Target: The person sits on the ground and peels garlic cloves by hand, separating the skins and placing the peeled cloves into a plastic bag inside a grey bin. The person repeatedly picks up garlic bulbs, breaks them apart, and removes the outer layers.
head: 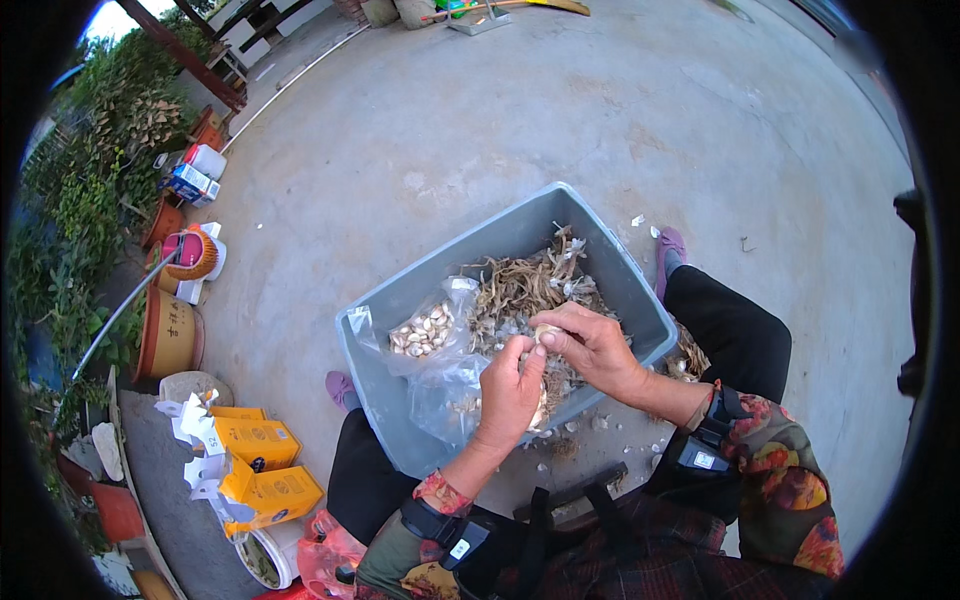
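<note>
Over a large grey plastic bin (457, 240), my two hands meet at the fingertips. My right hand (592, 349) pinches a pale garlic clove (546, 332). The fingers of my left hand (510, 394) are closed against the same spot; whether they grip a piece of it is hidden. Inside the bin, an opened clear plastic bag (461, 300) holds many garlic cloves (424, 331). Another clear bag (442, 397) lies nearer me, partly behind my left hand. Dry garlic stalks and skins (517, 289) are heaped at the bin's far right.
Bits of garlic skin (600, 422) lie on the concrete floor by the bin. More dry stalks (686, 356) are beside my right leg. Yellow cartons (270, 495), a white bucket (262, 559) and a red plastic bag (326, 551) stand left. Potted plants (169, 334) line the left edge.
</note>
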Available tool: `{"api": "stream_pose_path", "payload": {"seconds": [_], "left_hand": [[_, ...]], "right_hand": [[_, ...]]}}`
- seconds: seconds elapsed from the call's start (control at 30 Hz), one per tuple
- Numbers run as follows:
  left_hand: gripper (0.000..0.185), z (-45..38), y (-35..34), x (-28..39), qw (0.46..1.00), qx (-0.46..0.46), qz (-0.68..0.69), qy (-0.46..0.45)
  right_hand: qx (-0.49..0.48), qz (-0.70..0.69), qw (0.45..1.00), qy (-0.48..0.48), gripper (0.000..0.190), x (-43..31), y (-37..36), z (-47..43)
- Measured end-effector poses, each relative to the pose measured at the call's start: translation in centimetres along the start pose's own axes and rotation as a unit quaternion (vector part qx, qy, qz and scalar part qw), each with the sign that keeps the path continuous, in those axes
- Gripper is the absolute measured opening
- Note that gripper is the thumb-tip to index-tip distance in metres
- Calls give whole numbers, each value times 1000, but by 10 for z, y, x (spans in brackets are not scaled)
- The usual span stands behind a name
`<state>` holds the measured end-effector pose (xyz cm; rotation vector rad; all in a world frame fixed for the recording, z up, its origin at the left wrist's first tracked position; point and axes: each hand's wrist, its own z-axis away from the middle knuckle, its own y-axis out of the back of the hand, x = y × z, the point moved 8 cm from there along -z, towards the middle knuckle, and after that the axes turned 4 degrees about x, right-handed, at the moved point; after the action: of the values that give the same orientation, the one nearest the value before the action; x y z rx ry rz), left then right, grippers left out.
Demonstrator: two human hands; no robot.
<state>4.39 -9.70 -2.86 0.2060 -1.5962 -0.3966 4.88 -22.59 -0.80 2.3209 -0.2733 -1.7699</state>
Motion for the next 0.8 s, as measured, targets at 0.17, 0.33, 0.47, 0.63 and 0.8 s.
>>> {"api": "stream_pose_path", "payload": {"seconds": [0.17, 0.33, 0.47, 0.63, 0.8], "left_hand": [[20, 2, -5, 0, 1000, -13, 9, 15], [20, 3, -4, 12, 999, -6, -34, -28], [18, 5, -3, 8, 998, 13, -46, -50], [16, 7, -3, 15, 996, 14, -48, -74], [17, 10, -3, 21, 993, 17, -57, -99]], "right_hand": [[14, -154, 979, -133, 19, 19, -4, 7], [20, -202, 968, -148, 19, 25, -6, 10], [7, -151, 981, -121, 17, 20, -6, 9], [-6, -139, 978, -154, 17, 18, -9, 13], [-27, -229, 949, -217, 22, 31, -15, 19]]}}
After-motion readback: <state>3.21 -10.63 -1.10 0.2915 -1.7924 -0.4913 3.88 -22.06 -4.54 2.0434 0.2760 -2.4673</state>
